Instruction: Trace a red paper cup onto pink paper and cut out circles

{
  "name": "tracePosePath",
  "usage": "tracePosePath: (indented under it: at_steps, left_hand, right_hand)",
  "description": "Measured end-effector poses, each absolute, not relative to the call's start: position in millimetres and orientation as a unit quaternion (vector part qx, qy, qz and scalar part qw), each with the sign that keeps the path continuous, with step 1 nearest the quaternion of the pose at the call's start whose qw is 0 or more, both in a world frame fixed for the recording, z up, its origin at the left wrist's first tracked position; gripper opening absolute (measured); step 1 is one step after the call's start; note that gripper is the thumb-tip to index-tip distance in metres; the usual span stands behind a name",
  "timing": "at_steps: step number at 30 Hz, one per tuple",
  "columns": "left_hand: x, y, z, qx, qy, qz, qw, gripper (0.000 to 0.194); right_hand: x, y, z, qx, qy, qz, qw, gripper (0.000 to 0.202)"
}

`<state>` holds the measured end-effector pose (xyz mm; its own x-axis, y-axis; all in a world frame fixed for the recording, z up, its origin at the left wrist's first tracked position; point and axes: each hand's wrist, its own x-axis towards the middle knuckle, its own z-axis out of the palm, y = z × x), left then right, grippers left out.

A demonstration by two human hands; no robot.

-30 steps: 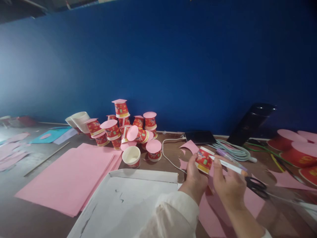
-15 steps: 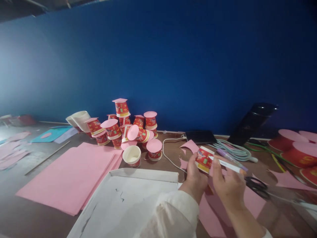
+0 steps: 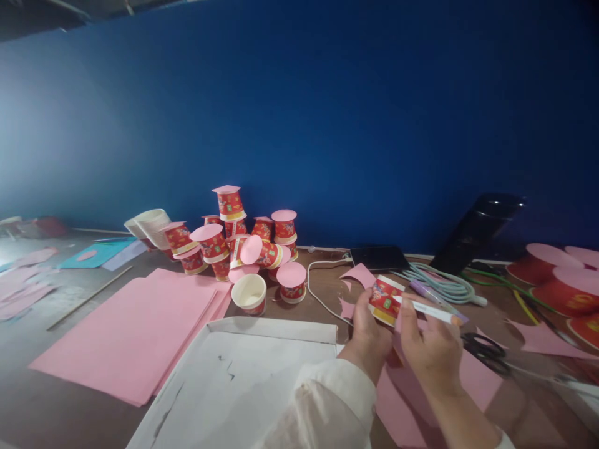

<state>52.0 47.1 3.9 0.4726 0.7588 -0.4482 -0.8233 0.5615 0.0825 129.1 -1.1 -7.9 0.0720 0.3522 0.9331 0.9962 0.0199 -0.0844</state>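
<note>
A red printed paper cup is gripped in my left hand, tilted, just right of the view's middle. My right hand is closed round a white marker pen with an orange end. The pen's tip is at the cup's side; whether it touches cannot be made out. Beneath both hands lie pink paper pieces. Black-handled scissors rest to the right of my right hand. A purple pen lies behind the marker.
Several red cups with pink paper tops are stacked near the blue wall. An upright white cup, pink sheets and a white box lid lie left. A coiled cable and a black bottle stand behind my hands.
The marker has shifted very slightly left and down in my right hand's grip area. My left hand and the cup stay nearly still.
</note>
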Motion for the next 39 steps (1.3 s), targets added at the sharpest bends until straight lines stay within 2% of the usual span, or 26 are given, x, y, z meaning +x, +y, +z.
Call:
tracePosePath:
  at_steps: [9, 19, 39]
  left_hand:
    - [50, 46, 6, -0.081, 0.220, 0.460, 0.857, 0.031]
    - [52, 45, 1, -0.066, 0.222, 0.476, 0.848, 0.022]
    - [53, 43, 3, -0.070, 0.213, 0.479, 0.849, 0.023]
  right_hand:
    - [132, 0, -17, -0.621, -0.552, -0.344, 0.437, 0.028]
    - [116, -9, 10, -0.589, -0.587, -0.260, 0.491, 0.022]
    - [120, -4, 0, -0.589, -0.578, -0.341, 0.450, 0.018]
